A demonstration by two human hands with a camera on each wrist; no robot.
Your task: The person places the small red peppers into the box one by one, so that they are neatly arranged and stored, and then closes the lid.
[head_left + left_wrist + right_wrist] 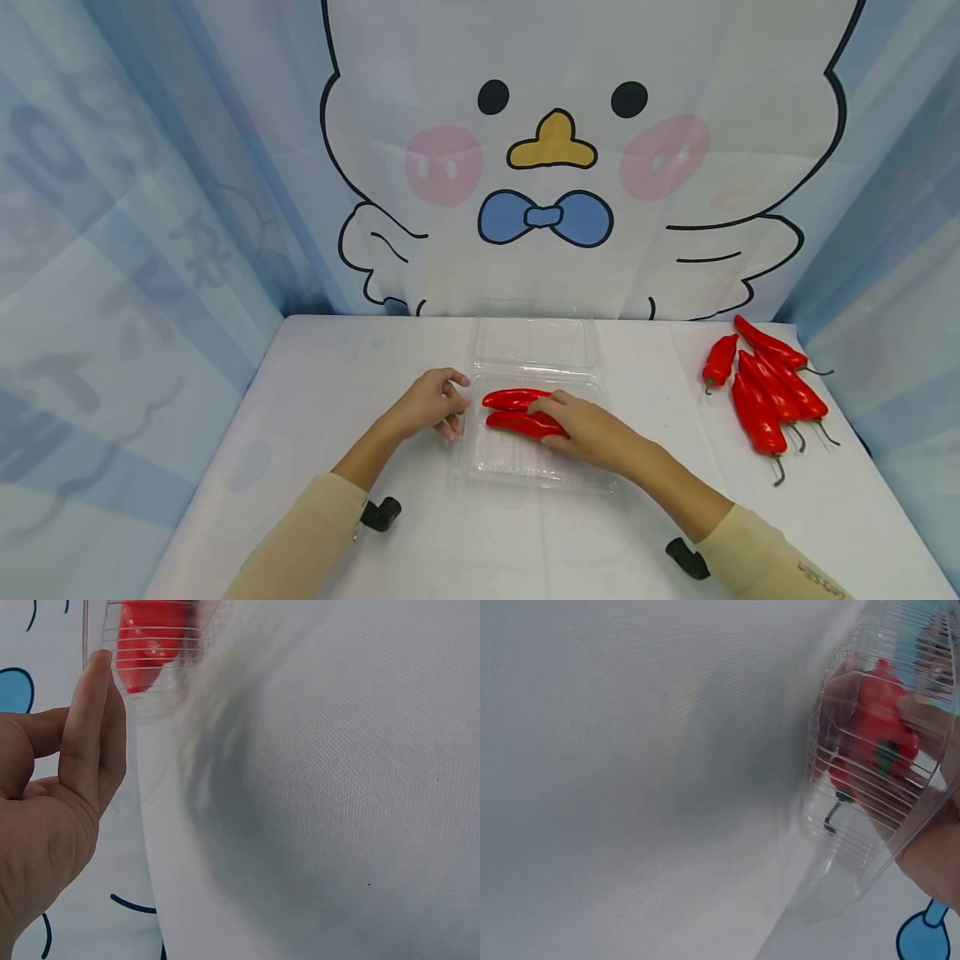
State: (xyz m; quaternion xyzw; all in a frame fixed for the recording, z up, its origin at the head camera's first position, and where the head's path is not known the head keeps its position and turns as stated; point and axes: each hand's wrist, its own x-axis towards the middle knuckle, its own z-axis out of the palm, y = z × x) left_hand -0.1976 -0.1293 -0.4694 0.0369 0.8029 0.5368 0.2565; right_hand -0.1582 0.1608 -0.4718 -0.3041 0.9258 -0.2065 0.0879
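A clear plastic clamshell box (pixel 517 462) lies with its lid (pixel 534 343) folded back, away from me. Two red chili peppers (pixel 513 398) lie side by side in its base, tips to the left. My right hand (pixel 592 429) reaches in from the right and grips the nearer pepper (pixel 517 422), its fingers covering the stem end. Through the ribbed wall in the right wrist view, red pepper (pixel 877 720) and green stem caps show beside the fingers. At the box's left edge is my left hand (pixel 431 404), fingers fairly straight, a fingertip right at the rim in the left wrist view.
Several more red peppers (pixel 772 383) form a loose pile at the table's right back, stems mostly toward me. A white cloth covers the table (pixel 337 375). Behind it hangs a curtain (pixel 555 275) with a cartoon bird; more curtain flanks both sides.
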